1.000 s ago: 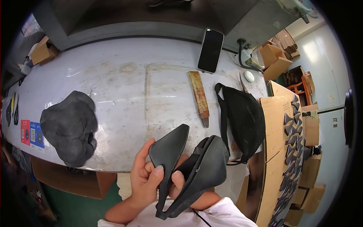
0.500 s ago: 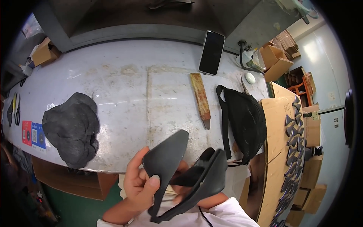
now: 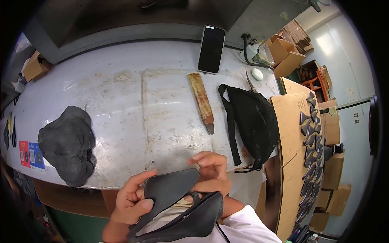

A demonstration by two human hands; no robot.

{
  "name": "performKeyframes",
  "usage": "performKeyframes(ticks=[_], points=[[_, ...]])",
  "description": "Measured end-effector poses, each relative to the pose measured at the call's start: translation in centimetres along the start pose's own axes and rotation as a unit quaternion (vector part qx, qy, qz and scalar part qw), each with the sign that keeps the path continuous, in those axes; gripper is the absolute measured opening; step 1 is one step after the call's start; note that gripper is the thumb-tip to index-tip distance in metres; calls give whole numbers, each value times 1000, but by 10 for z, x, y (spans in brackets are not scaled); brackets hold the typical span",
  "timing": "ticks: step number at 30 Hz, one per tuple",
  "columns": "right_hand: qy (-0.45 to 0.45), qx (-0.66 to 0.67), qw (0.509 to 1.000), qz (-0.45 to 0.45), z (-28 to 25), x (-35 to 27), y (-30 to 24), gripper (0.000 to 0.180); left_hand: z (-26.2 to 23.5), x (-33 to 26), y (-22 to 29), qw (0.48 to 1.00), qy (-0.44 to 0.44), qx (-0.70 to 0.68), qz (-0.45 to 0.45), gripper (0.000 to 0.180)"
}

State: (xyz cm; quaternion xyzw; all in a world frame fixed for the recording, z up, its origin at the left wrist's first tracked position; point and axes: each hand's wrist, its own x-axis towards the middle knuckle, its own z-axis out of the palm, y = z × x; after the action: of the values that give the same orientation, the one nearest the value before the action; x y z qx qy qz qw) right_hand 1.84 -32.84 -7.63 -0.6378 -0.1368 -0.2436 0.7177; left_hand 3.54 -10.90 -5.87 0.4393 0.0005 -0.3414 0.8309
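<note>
Black leather shoe upper [image 3: 174, 202] sits gripped at the table's [image 3: 121, 101] near edge: the left hand [image 3: 131, 200] curls around it, thumb pressed on top, while the right hand [image 3: 210, 174] pinches its upper tip, fingers loosely bent. Beyond the fingertips lie a worn wooden-handled tool [image 3: 201, 101], a phone [image 3: 211, 48] and a black pouch [image 3: 253, 121].

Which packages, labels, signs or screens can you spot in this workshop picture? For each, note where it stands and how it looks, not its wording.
Phone: far edge of the bench, leaning upright, dark blank screen.
Red and blue labels: left end of the bench, small rectangles side by side.
Small cardboard box: far left, brown.
Open cardboard boxes: far right beyond the bench, brown.
Flat cardboard sheet: right of the bench, brown, with dark cut pieces along it.
</note>
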Motion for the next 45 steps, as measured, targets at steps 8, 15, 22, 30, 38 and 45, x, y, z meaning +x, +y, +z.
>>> performKeyframes(ticks=[8, 15, 22, 30, 38, 45], points=[[-43, 32, 994, 100, -5, -2, -15, 13, 5, 1, 2, 999, 18, -24, -40, 63], [-77, 8, 997, 16, -12, -5, -13, 16, 2, 4, 9, 999, -38, 16, -2, 76], [-196, -83, 975, -69, 0, -6, -18, 20, 15, 26, 57, 761, -90, 595, 243, 85], [-150, -267, 941, -142, -3, -9, -20, 20, 16, 21, 43, 761, -146, 566, 281, 56], [-99, -200, 950, -220, 7, -16, -3, 28, 22, 19, 34, 675, -72, 632, 374, 37], [-37, -139, 945, -295, 11, -22, 9, 25, 26, 17, 41, 686, -94, 634, 346, 39]])
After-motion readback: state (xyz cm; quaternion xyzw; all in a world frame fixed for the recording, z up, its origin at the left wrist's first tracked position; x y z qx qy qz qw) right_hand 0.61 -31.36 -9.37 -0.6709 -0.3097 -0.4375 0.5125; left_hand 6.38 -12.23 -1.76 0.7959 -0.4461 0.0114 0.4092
